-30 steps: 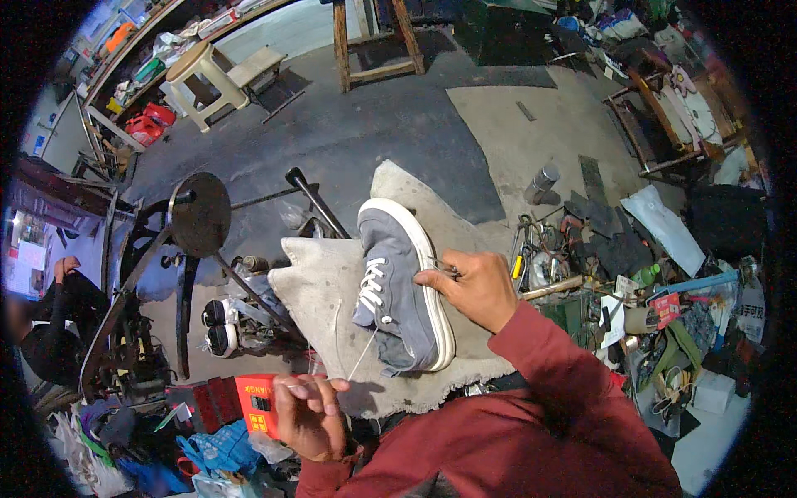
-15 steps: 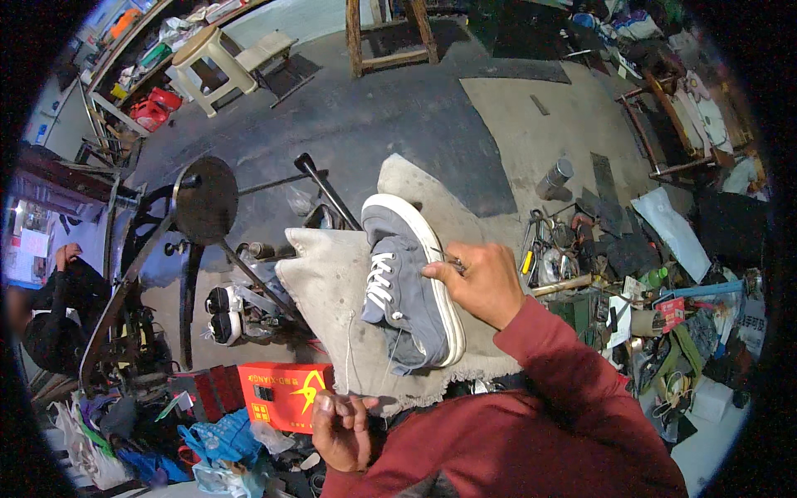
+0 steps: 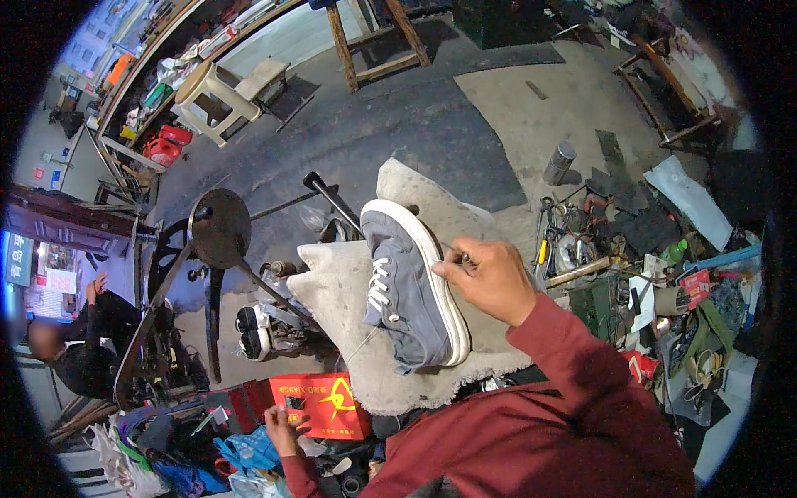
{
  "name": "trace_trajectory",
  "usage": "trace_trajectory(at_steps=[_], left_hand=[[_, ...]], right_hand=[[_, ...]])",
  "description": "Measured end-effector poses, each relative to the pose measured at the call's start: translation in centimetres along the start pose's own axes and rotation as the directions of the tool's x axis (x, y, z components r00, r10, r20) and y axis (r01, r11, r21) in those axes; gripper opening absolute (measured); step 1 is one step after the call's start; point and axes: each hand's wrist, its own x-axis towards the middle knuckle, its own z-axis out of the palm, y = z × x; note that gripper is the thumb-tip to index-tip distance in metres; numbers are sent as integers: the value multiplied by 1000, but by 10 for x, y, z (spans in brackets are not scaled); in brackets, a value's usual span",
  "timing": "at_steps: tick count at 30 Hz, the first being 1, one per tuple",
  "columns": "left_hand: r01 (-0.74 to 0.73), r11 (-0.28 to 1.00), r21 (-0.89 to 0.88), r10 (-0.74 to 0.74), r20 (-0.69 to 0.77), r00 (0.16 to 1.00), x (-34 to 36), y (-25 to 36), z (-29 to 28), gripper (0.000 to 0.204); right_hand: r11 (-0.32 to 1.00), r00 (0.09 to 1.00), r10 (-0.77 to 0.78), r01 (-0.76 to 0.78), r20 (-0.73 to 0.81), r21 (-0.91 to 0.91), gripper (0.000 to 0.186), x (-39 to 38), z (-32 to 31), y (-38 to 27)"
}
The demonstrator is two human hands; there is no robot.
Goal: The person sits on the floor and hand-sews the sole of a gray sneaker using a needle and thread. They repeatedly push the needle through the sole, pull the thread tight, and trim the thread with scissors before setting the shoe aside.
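A grey canvas shoe with white laces lies at the centre of the frame on a worn beige cloth with ragged edges. Its toe points toward the top of the frame, its laces face left, and its white sole rim runs along the right side.

The person's right hand, just right of the shoe, has thumb and fingers pinched together on a thin dark tool, close against the sole rim; most of the tool is hidden by the fingers. A white thread leaves the shoe below the laces and slants down to the left across the cloth.

The left hand is at the lower left, well apart from the shoe, in front of the left side of a red box with yellow markings. Its fingers are parted and loosely bent; whether they hold the thread's end cannot be told.

Left of the cloth stands a dark metal machine with a round plate, and a black-and-white shoe sits near its legs. At the far left is another person in black. A pale stool stands at the upper left.
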Motion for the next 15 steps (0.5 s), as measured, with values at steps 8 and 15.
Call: trace_trajectory(at_steps=[8,15], left_hand=[[-357,856,-375,509,488,709,-128,88,166,39],[-453,883,-123,356,804,476,-128,124,243,55]], right_hand=[[979,978,-107,135,-178,151,29,-11,-9,8],[957,983,-182,181,-16,226,41,-39,-16,-1]])
